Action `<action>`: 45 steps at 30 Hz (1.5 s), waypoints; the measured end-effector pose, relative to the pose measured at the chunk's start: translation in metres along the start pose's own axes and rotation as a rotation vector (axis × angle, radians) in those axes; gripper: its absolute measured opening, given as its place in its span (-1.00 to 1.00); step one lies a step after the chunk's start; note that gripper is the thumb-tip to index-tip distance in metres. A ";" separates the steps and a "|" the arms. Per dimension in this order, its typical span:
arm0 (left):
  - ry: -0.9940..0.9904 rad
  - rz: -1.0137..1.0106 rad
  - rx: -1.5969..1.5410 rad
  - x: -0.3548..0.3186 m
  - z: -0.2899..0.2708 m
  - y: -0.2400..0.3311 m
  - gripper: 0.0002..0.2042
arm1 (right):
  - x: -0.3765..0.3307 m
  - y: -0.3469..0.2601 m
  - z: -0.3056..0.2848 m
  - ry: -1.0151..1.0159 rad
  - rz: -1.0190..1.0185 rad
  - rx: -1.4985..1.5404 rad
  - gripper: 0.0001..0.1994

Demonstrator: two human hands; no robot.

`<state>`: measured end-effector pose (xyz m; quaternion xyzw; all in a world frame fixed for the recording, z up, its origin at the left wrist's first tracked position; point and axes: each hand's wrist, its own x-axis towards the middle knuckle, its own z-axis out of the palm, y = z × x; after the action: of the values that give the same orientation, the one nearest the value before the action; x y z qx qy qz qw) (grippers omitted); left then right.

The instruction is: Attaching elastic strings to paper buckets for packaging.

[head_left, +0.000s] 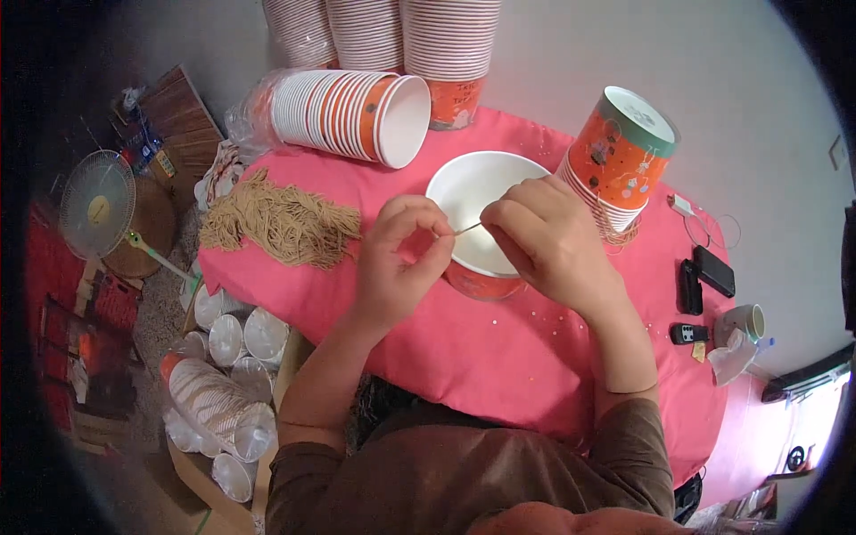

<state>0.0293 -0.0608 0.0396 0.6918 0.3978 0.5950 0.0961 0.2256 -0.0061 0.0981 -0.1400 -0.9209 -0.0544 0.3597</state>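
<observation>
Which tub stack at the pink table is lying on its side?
The upper-left stack, open mouth facing right. The back stacks stand upright; the right stack stands upside down.

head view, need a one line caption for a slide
Left hand and right hand pinch a thin strand above an open bucket on a pink cloth.

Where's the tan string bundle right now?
In the head view, the tan string bundle lies on the pink tablecloth, left of the left hand and just below the sideways cup stack.
</observation>
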 end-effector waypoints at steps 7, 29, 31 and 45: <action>0.018 -0.006 0.148 -0.016 -0.003 -0.007 -0.85 | -0.001 0.009 -0.023 0.347 -0.047 -0.226 -0.80; -0.094 -0.098 0.280 0.020 0.000 -0.033 -0.78 | -0.008 -0.007 -0.040 0.065 0.455 0.913 -0.90; -0.065 -0.207 0.180 0.035 -0.005 -0.046 -0.77 | -0.007 -0.009 -0.042 -0.030 0.485 1.132 -0.91; -0.252 -0.570 -0.649 -0.002 0.019 0.045 -0.83 | -0.003 0.004 -0.021 0.170 0.411 1.298 -0.94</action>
<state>0.0655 -0.0854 0.0602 0.5557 0.3502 0.5499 0.5159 0.2429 -0.0077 0.1115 -0.0632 -0.6903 0.5673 0.4446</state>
